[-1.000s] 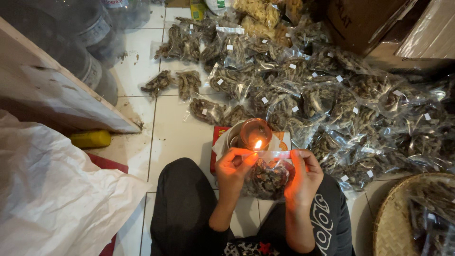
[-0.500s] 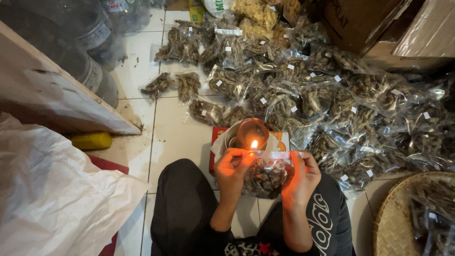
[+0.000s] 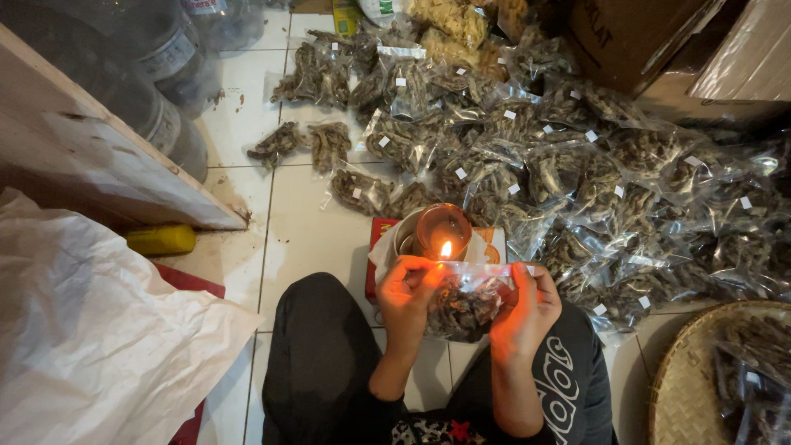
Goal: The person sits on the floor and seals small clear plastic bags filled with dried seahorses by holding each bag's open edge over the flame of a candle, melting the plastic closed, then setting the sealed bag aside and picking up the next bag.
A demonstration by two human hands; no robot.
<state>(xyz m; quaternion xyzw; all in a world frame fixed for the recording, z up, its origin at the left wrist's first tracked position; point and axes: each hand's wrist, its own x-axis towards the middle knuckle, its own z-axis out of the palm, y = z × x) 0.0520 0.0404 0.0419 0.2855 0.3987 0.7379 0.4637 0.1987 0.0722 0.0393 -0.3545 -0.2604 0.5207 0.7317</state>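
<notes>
Pinching the two top corners of one small clear bag (image 3: pixel 465 303) of dark dried pieces, the left hand (image 3: pixel 405 290) and right hand (image 3: pixel 527 306) stretch its mouth flat between them — both have fingers closed on the plastic. The bag hangs between the hands, its sealing edge running left to right, and just beyond that edge burns one candle flame (image 3: pixel 446 248), nearer the left hand. The flame stands before a brown glass jar (image 3: pixel 442 231) resting on a red box (image 3: pixel 387 247). Farther out on the tiled floor (image 3: pixel 309 222) lies a heap of filled bags (image 3: pixel 577 181) — too many to count. One woven tray (image 3: pixel 684 379) sits off to the right, and one yellow bottle (image 3: pixel 161 240) to the left.
</notes>
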